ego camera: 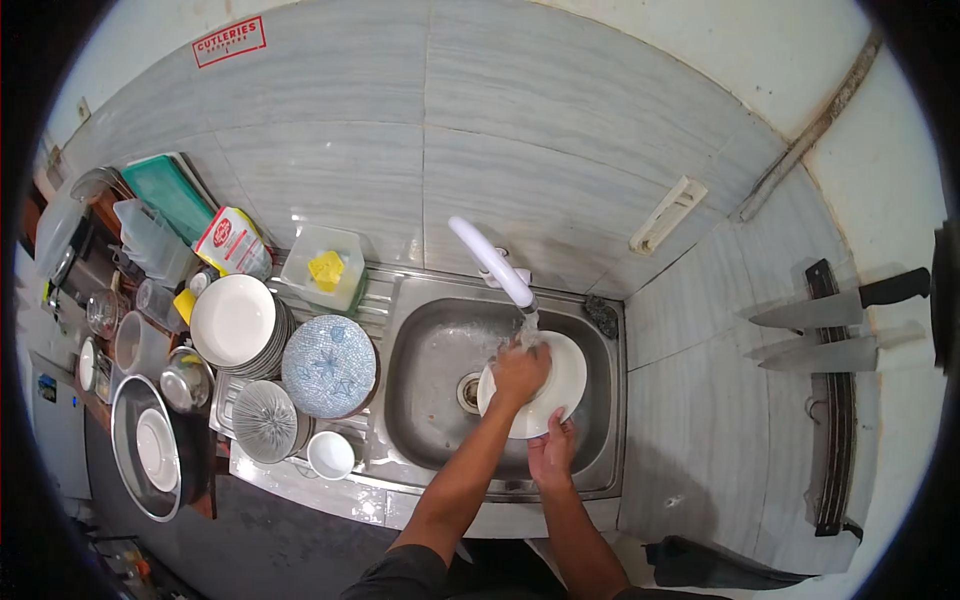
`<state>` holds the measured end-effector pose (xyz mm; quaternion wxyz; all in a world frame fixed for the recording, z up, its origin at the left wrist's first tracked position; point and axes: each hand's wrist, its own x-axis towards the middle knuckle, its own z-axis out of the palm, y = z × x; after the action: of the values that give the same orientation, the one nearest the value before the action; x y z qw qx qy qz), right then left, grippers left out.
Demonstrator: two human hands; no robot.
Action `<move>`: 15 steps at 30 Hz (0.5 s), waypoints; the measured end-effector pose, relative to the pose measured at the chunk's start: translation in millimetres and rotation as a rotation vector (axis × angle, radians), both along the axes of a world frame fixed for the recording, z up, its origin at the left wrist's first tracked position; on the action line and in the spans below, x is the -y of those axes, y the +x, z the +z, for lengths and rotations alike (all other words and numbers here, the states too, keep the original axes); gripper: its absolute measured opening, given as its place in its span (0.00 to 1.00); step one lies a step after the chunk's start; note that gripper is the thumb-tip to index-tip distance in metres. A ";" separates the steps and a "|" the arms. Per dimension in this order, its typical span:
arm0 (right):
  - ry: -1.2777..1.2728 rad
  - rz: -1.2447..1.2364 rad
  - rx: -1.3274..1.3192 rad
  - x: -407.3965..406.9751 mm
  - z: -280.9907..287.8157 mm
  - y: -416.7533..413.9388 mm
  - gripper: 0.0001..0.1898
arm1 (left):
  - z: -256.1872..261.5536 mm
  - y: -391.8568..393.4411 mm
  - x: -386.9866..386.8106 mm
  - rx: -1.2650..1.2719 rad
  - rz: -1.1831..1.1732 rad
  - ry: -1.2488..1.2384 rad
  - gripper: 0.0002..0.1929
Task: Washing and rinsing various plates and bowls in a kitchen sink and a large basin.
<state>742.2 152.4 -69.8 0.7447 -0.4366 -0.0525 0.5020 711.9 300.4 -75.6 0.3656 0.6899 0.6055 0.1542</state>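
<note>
Water runs from a white curved faucet (491, 259) onto a white plate (566, 379) held over the right half of a stainless steel sink (424, 375). My right hand (553, 454) grips the plate's near rim, thumb on its face and fingers underneath. Under the stream, my left hand (519, 371) lies on the upper left of the plate's face; its fingertips are partly hidden by splashing water, and I cannot tell whether it holds anything. The round drain (470, 392) shows just left of the plate.
Left of the sink stand stacked white plates (234, 319), blue patterned plates (329, 365), striped bowls (268, 420), a white cup (331, 455) and a plastic tub with a yellow sponge (327, 271). A dark scouring pad (601, 315) sits at the sink's back right corner. Knives (817, 309) hang on the right wall.
</note>
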 end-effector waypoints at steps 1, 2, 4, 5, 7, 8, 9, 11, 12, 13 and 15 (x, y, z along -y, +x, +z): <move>0.063 0.018 0.028 -0.9 0.6 3.2 0.21 | 6.0 5.0 0.6 0.003 0.022 0.078 0.36; -0.008 0.005 0.030 -3.7 0.8 7.6 0.21 | 10.2 5.0 -0.4 0.008 0.025 0.078 0.36; -0.049 -0.011 0.033 -10.8 0.5 16.9 0.20 | 16.6 0.9 -2.6 0.080 -0.083 0.217 0.32; -0.048 0.008 0.027 -13.6 -0.2 19.8 0.20 | 18.8 -3.2 -4.7 0.111 -0.139 0.288 0.32; 0.002 0.048 -0.009 -20.2 -3.5 24.8 0.20 | 20.1 -18.0 -5.4 0.137 -0.256 0.353 0.32; -0.075 0.026 -0.015 -25.3 -6.4 25.8 0.20 | 20.2 -26.0 -6.3 0.159 -0.375 0.435 0.32; -0.064 0.064 0.013 -31.7 -10.1 26.2 0.20 | 19.5 -33.7 -6.8 0.162 -0.370 0.422 0.32; -0.050 0.109 0.034 -41.9 -17.0 26.3 0.20 | 15.3 -50.9 -6.2 0.185 -0.392 0.451 0.33; -0.107 0.149 0.093 -47.9 -20.5 25.2 0.18 | 12.3 -58.7 -6.2 0.169 -0.340 0.545 0.33; -0.155 0.180 0.157 -55.0 -23.7 23.9 0.17 | 9.1 -65.5 -7.3 0.168 -0.338 0.486 0.33; -0.125 0.262 0.208 -72.0 -28.8 21.1 0.15 | 2.8 -76.0 -10.7 0.230 -0.142 0.414 0.33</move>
<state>763.3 224.4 -98.5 0.6351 -0.5210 -0.1545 0.5490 635.9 311.1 -72.8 0.2928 0.7689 0.4653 0.3264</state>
